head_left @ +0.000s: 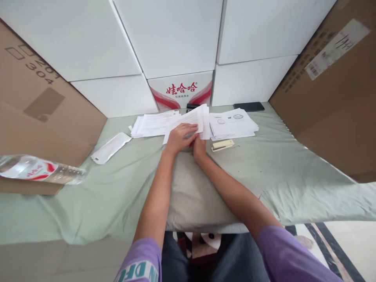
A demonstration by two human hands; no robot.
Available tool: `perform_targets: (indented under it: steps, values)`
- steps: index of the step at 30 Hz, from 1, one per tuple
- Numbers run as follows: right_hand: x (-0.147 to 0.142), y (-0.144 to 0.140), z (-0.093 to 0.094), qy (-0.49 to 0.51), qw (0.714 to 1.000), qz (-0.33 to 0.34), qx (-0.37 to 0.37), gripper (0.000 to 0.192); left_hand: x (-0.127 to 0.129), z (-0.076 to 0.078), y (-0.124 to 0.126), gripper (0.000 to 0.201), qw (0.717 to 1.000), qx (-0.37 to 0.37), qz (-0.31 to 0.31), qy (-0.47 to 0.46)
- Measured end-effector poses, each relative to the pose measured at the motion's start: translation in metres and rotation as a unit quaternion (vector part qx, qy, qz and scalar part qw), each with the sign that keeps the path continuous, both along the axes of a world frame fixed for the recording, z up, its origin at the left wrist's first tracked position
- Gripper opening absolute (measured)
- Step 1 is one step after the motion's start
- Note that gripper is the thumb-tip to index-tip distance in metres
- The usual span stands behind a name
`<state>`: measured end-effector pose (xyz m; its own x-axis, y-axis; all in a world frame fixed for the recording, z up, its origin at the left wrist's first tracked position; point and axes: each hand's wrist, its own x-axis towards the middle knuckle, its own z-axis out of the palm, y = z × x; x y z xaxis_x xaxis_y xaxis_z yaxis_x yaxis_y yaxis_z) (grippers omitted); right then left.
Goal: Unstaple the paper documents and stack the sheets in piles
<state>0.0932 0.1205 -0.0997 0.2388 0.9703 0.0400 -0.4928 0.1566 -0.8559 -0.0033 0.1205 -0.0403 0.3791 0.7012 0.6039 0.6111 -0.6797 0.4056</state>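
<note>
Several printed sheets of paper (192,117) are raised and tilted between my hands near the back of the cloth-covered surface. My left hand (181,137) lies across their front, its fingers bent and pressed on the paper. Lower right, my right hand (199,146) is closed at the bottom edge of the sheets, with its fingers partly hidden. A stack of printed papers (152,124) lies to the left. On the right is another stack (232,124), its top sheet bearing round stamps. Just right of my right hand sits a cream stapler (222,145).
White cartons (182,92) form a wall behind. Brown cardboard boxes stand left (44,102) and right (329,105). A black phone (249,106) lies at the back right; a dark object (192,106) is partly hidden behind the sheets. A white pouch (111,148) and a water bottle (41,169) are leftward.
</note>
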Motion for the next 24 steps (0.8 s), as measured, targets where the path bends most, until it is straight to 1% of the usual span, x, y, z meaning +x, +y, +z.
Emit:
perform_targets:
  steps: [5,8,12,16,20,22,24]
  values:
    - [0.001,-0.001,0.002,0.016,0.999,0.023,-0.027,0.044,-0.006,0.005,0.001,0.030,0.999,-0.013,-0.019,0.030]
    - [0.001,-0.002,0.001,0.022,0.999,0.024,-0.039,0.046,-0.007,0.006,0.003,0.037,0.999,-0.009,-0.026,0.044]
    - [0.000,-0.003,0.000,0.003,0.998,0.032,-0.051,0.053,-0.008,0.005,0.002,0.046,0.997,-0.038,-0.014,0.058]
    - [-0.001,-0.005,0.001,-0.016,0.997,0.057,-0.044,0.058,-0.010,0.004,0.000,0.045,0.997,-0.055,0.021,0.056]
    - [-0.001,-0.010,0.002,-0.050,0.995,0.088,-0.016,0.054,-0.014,0.005,0.002,0.037,0.995,-0.054,0.075,0.031]
    - [-0.001,-0.012,0.002,-0.066,0.994,0.083,-0.011,0.049,-0.019,0.008,0.003,0.036,0.994,-0.041,0.105,0.000]
    - [0.001,-0.012,0.002,-0.075,0.995,0.064,-0.018,0.043,-0.027,0.012,0.004,0.034,0.986,-0.021,0.161,-0.038]
